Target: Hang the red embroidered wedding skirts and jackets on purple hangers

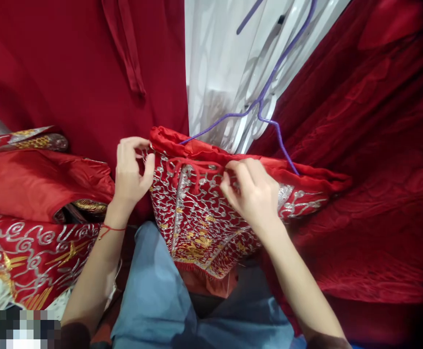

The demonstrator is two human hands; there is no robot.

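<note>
Hanger [260, 100] sits inside the garment's waistband [204, 150], seemingly spreading it; left hand [128, 167], fingers parted at its edge; right hand [252, 191] curled by the cord [197, 183], grip unclear.

No readable text, label, brand, number or sign anywhere in view.

Hanger [260, 100] sits in garment [204, 208] w/ folded cloth [44, 179] L, drape [364, 121] R.
</note>
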